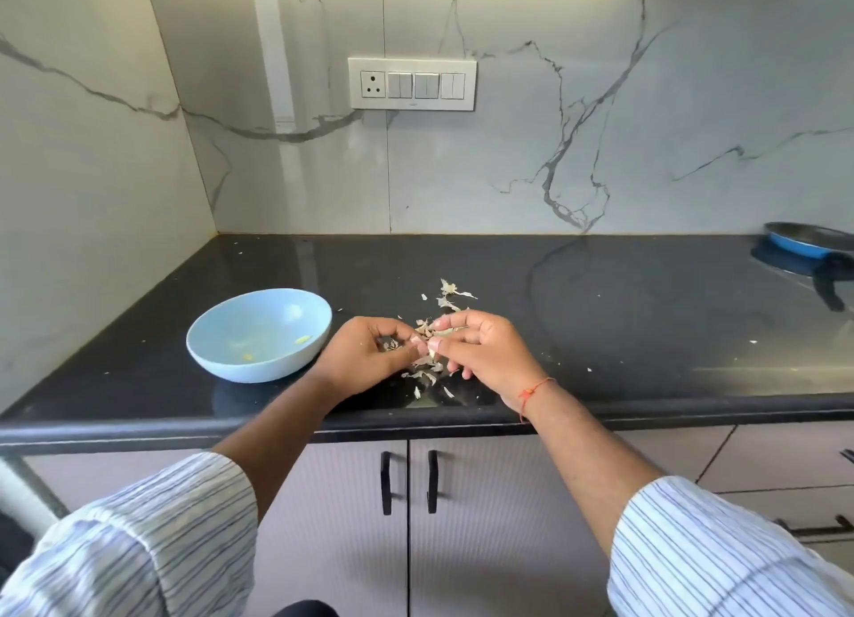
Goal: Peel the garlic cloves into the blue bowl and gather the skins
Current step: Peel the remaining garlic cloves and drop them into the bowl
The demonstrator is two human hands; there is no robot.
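Small, firm, slippery garlic clove (432, 347) pinched mid-frame between left hand (369, 357) and right hand (480, 353); papery skin tears easily, best nipped at tip.

A home kitchen: black stone counter (600, 293), marble-look backsplash (508, 163), cupboards (462, 524) below (blue pan (806, 242) aside)

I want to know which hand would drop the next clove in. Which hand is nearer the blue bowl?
Left. The left hand sits just right of the blue bowl, almost at its rim. The right hand is farther right, beyond the left hand.
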